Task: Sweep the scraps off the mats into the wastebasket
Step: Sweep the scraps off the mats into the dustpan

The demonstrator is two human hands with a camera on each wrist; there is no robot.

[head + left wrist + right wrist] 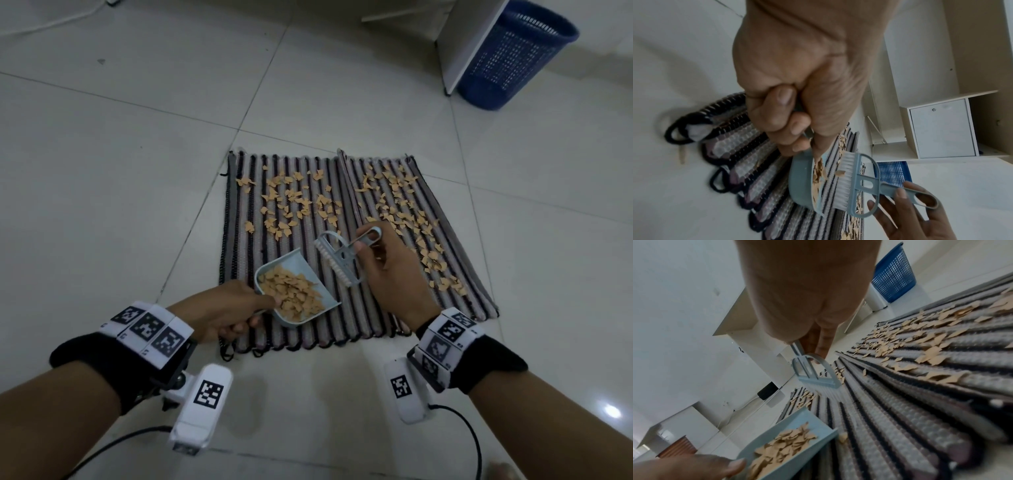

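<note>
Two striped mats (342, 329) lie side by side on the tiled floor, strewn with tan paper scraps (294, 202). My left hand (233, 308) grips the handle of a light blue dustpan (308, 263) (799, 181) (797, 423), which holds a pile of scraps and sits at the left mat's near part. My right hand (383, 267) grips the handle of a small blue brush (337, 260) (851, 180) (813, 374), its white bristles just beyond the pan's mouth. A blue mesh wastebasket (513, 58) (894, 277) stands at the far right.
A white furniture panel (469, 44) leans beside the wastebasket. White shelving with a cabinet door (941, 128) lines the wall. A white cable (51, 20) runs along the far left floor. Bare tiles surround the mats.
</note>
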